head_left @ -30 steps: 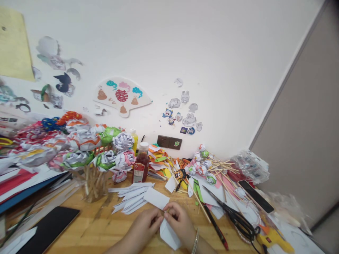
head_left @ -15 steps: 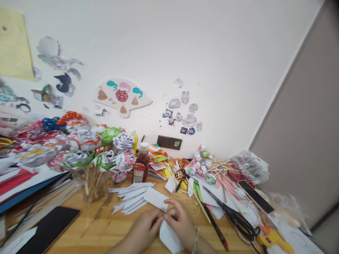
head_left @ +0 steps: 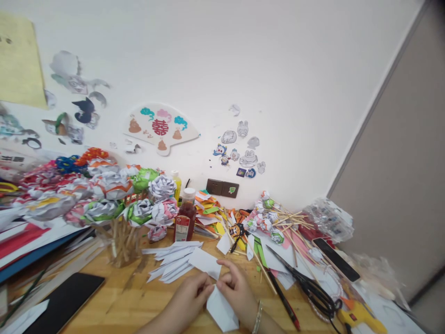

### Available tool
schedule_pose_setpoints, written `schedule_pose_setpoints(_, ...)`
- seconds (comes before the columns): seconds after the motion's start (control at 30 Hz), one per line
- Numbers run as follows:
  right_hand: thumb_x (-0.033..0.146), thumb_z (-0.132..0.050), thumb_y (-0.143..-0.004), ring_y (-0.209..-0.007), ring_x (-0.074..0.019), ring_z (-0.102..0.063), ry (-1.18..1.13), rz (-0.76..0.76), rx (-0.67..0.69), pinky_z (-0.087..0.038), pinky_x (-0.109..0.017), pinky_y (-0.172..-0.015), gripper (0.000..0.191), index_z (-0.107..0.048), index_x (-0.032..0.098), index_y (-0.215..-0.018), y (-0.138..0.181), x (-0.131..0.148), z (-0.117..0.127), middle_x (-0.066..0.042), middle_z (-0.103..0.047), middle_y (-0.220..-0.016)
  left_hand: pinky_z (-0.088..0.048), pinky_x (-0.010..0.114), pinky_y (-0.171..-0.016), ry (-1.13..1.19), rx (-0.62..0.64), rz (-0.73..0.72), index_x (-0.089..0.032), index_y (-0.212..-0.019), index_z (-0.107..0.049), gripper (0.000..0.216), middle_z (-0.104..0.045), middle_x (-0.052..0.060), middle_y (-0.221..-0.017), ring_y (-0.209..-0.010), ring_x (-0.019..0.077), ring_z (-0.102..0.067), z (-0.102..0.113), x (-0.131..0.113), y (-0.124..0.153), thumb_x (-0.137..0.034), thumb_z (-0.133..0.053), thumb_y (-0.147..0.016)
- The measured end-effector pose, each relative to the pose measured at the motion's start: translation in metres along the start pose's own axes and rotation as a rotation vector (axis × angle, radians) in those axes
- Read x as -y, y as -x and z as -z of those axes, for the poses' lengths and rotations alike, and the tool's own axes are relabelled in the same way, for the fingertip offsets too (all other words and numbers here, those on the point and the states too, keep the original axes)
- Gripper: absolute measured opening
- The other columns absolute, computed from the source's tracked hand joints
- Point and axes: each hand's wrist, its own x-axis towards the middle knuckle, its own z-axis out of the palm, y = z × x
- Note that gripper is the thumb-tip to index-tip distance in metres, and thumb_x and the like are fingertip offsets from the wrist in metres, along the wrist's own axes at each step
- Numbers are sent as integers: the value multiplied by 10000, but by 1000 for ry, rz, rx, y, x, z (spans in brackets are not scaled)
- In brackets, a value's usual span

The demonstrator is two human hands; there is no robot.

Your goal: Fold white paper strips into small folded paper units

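Note:
Both hands meet over the front middle of the wooden table, pinching a folded white paper piece (head_left: 222,310) at its upper tip. My left hand (head_left: 194,293) has thumb and fingers closed at the paper's upper left. My right hand (head_left: 236,288) pinches from the right, its index finger raised and bent; a bracelet circles the wrist. The paper's wide end hangs toward me, with fold lines on it. Just beyond the fingers lies a flat white paper sheet (head_left: 205,262), beside a spread stack of folded white paper strips (head_left: 170,264).
Paper flowers (head_left: 111,185) stand in a clear container at the left, near a dark phone (head_left: 66,301). Behind the strips is a red-labelled bottle (head_left: 185,218). To the right lie black scissors (head_left: 309,287), a red-tipped black pen (head_left: 285,299), another phone (head_left: 335,258) and a yellow glue gun (head_left: 361,317).
The folded paper's lower end has swung slightly left and shows more of its face. Both hands keep nearly the same place and pinch.

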Motion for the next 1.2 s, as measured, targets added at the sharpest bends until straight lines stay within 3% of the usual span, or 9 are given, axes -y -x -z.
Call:
schedule_pose_setpoints(0.17,375,-510,-688,-431,-86,-407,-147,-45,-58,-309,-192,-423,393,-446,168,-1015,-6,2,5,58,-444,-510,-298,188,-422,200,-38,88,-179,-547,-409,262,-432,-68,-430,-405,92,-407,-2,7,-3,-372,-397,-724)
schedule_pose_setpoints(0.3,427,-488,-696,-539,-113,-474,-152,-28,-140,-364,-204,-468,304,-527,169,-855,-9,2,7,6,-512,-635,-256,177,-338,403,-104,190,-194,-545,-372,312,-417,-87,-348,-295,79,-368,-1,13,-9,-468,-392,-693)
schedule_pose_setpoints(0.43,447,-480,-699,-418,-84,-439,-122,-30,-67,-339,-185,-388,296,-526,154,-702,-8,-1,4,28,-484,-547,-296,180,-348,512,-182,223,-191,-537,-384,333,-474,-70,-341,-300,86,-419,5,13,-13,-500,-434,-650)
schedule_pose_setpoints(0.57,435,-479,-711,-355,-58,-409,-130,-35,-38,-307,-164,-353,298,-507,140,-680,-8,-4,3,45,-469,-487,-323,181,-357,567,-136,260,-179,-564,-416,323,-505,-60,-347,-310,90,-457,6,16,-14,-492,-471,-620)
schedule_pose_setpoints(0.77,440,-544,-651,-321,-64,-420,-182,-63,-26,-290,-163,-320,336,-479,153,-814,-9,-4,5,47,-499,-483,-317,179,-328,610,-59,245,-154,-785,-462,372,-501,-77,-352,-292,91,-456,6,22,-17,-469,-510,-594)
schedule_pose_setpoints(1.0,376,-568,-631,-313,-67,-418,-247,-86,-76,-286,-161,-323,255,-463,172,-744,-8,6,2,62,-483,-442,-301,166,-316,640,-59,208,-169,-755,-449,306,-496,-84,-351,-290,88,-454,9,18,-15,-426,-528,-609)
schedule_pose_setpoints(1.2,338,-570,-624,-363,-77,-425,-238,-49,-132,-325,-174,-324,182,-486,181,-660,-8,4,4,54,-462,-497,-289,165,-319,665,-84,262,-177,-677,-455,308,-507,-79,-328,-290,99,-478,9,15,-15,-443,-562,-564)
